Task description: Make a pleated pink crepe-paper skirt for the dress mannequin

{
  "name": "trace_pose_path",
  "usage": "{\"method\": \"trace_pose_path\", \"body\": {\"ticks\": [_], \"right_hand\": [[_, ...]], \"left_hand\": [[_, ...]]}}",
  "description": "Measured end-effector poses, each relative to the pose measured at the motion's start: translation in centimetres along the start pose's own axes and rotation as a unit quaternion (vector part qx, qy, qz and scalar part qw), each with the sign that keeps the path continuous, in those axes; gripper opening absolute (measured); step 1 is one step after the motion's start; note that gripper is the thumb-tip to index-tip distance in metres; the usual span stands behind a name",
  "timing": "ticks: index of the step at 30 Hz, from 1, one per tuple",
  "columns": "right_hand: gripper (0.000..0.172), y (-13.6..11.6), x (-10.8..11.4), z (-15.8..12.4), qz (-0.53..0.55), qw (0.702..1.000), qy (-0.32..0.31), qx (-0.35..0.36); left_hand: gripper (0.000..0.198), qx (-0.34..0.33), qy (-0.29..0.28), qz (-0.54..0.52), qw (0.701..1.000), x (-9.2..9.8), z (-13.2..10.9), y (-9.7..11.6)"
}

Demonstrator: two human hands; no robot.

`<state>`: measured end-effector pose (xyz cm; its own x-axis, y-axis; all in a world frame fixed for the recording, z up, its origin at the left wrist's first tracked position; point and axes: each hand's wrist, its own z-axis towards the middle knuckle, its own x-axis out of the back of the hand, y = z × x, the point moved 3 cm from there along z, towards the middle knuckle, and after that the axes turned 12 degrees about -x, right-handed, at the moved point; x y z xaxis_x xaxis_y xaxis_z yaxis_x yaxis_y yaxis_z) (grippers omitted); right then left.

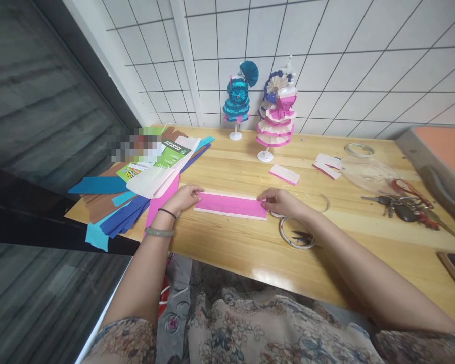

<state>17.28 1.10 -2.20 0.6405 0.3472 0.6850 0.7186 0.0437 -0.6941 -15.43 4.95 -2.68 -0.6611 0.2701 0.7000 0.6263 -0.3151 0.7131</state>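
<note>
A bright pink paper strip with white long edges lies across the table in front of me. My left hand is closed at its left end, the fingertips pinching the upper corner. At the right end, my right hand pinches the strip between thumb and fingers. Just below my right wrist are scissors, their dark blades showing and partly overlapped by a roll of tape. Beyond the strip, a small white-and-pink folded paper piece rests on the wood.
Coloured paper sheets and a green packet are piled at left. Small dress stands in teal, pink and blue stand by the tiled wall. Keys, a clear bag and another tape roll lie at right.
</note>
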Motion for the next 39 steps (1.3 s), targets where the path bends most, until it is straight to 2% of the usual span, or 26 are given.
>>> {"method": "trace_pose_path", "body": {"ticks": [4,6,8,10,12,15,18,21,26,30,39], "right_hand": [[0.027,-1.0,0.5,-0.8,-0.054,0.997,0.037,0.049],[0.032,-2.0,0.7,-1.5,-0.106,0.988,0.081,0.083],[0.033,-3.2,0.5,-2.3,-0.173,0.968,0.130,0.124],[0.031,-4.6,-0.2,-3.3,-0.226,0.945,0.159,0.175],[0.033,-5.7,-1.5,-4.0,-0.238,0.934,0.145,0.222],[0.039,-6.3,-3.9,-4.8,-0.261,0.920,0.132,0.261],[0.045,-5.9,-5.7,-5.1,-0.298,0.913,0.129,0.248],[0.047,-5.3,-6.4,-5.2,-0.311,0.911,0.125,0.240],[0.045,-5.2,-6.2,-5.2,-0.289,0.920,0.118,0.236],[0.044,-5.4,-5.8,-5.1,-0.263,0.931,0.118,0.225],[0.044,-4.4,-6.2,-5.3,-0.304,0.914,0.164,0.214]], "left_hand": [[0.046,-0.006,-0.001,0.015,1.000,0.5,-0.4,0.1],[0.047,-0.027,0.030,0.062,0.997,0.8,-1.0,0.9],[0.045,-0.079,0.088,0.170,0.978,0.6,-1.8,2.7],[0.044,-0.139,0.086,0.242,0.956,-0.8,-2.9,5.0],[0.051,-0.191,0.049,0.275,0.941,-3.0,-3.9,7.1],[0.063,-0.189,0.010,0.320,0.928,-5.9,-5.1,8.5],[0.070,-0.165,-0.018,0.345,0.924,-7.3,-5.8,8.3],[0.070,-0.147,-0.023,0.352,0.924,-7.2,-6.2,7.6],[0.074,-0.092,-0.004,0.355,0.930,-5.9,-6.8,6.5],[0.073,-0.079,0.005,0.360,0.930,-5.6,-7.1,6.2],[0.070,-0.082,0.006,0.375,0.923,-5.7,-7.2,6.2]]}}
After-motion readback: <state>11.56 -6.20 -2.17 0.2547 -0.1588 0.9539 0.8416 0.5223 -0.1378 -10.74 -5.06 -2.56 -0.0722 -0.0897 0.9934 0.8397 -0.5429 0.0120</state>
